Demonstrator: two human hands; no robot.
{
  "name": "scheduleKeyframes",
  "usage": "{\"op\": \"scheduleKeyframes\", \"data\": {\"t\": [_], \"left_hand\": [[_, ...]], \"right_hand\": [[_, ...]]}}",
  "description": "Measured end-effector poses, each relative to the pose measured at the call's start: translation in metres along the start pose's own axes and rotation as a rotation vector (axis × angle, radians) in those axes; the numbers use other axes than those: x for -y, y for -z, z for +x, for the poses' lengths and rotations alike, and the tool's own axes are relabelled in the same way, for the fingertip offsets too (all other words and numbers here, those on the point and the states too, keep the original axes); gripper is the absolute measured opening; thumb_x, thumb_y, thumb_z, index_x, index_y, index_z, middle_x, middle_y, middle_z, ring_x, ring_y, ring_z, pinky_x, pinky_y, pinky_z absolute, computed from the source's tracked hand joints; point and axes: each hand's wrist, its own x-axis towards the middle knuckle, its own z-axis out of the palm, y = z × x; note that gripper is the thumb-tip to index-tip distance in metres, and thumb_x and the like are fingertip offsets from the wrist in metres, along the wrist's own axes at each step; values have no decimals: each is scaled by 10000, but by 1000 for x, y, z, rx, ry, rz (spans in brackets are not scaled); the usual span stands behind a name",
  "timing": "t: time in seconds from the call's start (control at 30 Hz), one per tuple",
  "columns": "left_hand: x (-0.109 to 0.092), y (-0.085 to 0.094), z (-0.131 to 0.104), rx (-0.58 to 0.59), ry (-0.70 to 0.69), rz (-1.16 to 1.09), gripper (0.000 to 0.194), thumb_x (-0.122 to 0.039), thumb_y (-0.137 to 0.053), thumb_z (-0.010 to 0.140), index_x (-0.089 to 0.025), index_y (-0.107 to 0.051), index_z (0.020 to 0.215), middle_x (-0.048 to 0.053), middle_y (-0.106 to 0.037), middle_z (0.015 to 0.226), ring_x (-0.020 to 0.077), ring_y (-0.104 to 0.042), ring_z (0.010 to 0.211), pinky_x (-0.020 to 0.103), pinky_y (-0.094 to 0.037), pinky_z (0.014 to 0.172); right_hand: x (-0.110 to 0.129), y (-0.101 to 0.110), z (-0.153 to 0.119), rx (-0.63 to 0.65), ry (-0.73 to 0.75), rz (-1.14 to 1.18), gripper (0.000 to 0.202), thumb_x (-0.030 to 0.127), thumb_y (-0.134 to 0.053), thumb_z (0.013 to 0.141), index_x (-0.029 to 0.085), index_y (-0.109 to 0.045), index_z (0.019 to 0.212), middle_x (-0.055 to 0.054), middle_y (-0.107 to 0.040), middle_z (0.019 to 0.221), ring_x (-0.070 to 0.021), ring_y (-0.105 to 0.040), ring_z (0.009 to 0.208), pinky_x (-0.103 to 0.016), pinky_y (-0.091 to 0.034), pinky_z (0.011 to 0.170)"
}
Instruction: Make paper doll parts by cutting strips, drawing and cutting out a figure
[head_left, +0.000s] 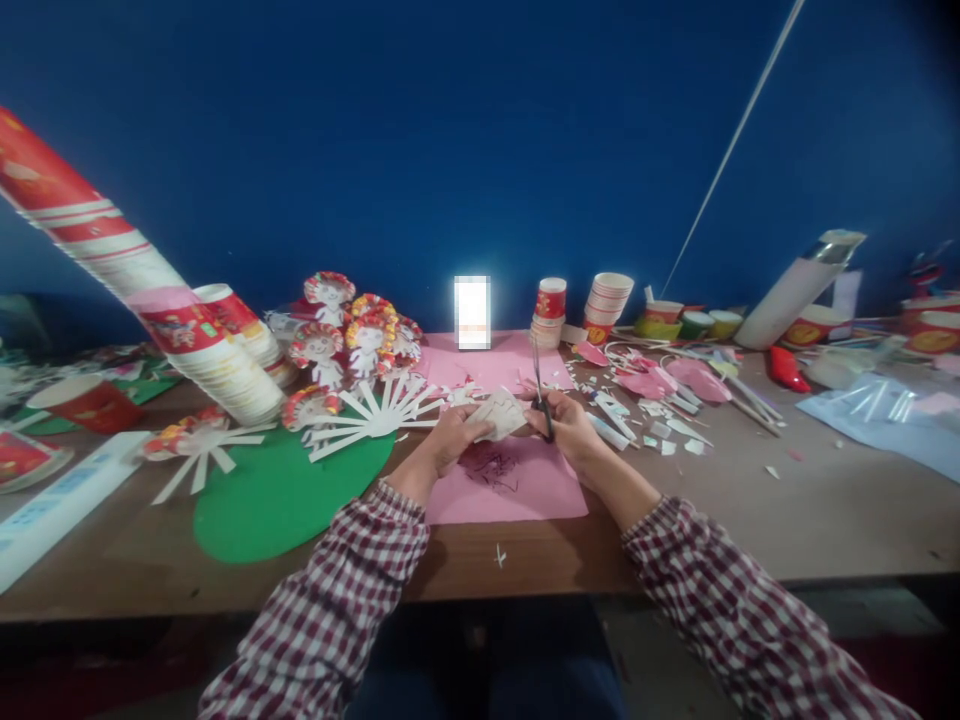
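My left hand (448,440) is closed on the left side of a whitish, crumpled-looking piece of paper (501,416). My right hand (576,432) grips a pair of scissors (537,372), blades pointing up and away from me, and its fingertips reach the paper's right edge. Both hands are above a pink sheet (457,507) with black scribbled lines on it. Left of my hands, a white paper fan shape (375,418) with spread strips overlaps a green rounded sheet (289,500).
Paper figures with colourful ruffled rims (367,340) stand at the back left, beside a long leaning stack of paper cups (187,335). More cup stacks (606,300), paper scraps (664,432) and pink pieces (697,378) lie right. A glowing upright screen (472,312) stands against the blue wall.
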Motion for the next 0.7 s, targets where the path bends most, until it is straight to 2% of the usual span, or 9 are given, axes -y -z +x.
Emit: {"op": "scheduleKeyframes", "data": {"t": [0.2,0.37,0.53,0.7], "left_hand": [[4,2,2,-14,-8,-56,345,-231,-780,609,-105,-710,922,46,-675,703,137,-595,605,233,-458,574],[3,4,2,-29,-34,-172,445,-393,-776,697,-157,-658,1056,66,-688,919,160,-647,756,268,-528,673],[0,-1,-3,-27,-9,-283,460,-557,-710,734,-153,-624,936,67,-669,828,167,-659,721,276,-550,644],[-2,-9,-7,1,44,-271,375,-430,-797,674,-135,-610,809,51,-657,734,160,-649,647,269,-536,597]], "right_hand": [[0,-1,-1,68,-57,19,399,277,-799,591,161,-634,935,46,-603,634,-96,-566,548,-253,-483,582],[-3,0,0,4,-54,96,439,310,-798,596,165,-614,968,54,-583,618,-126,-596,550,-265,-478,569],[-5,3,3,-139,-17,105,438,349,-807,582,160,-621,930,48,-579,612,-105,-541,517,-244,-442,517],[-7,2,4,-172,10,116,395,342,-791,600,169,-624,914,48,-570,635,-93,-517,539,-229,-439,515]]}}
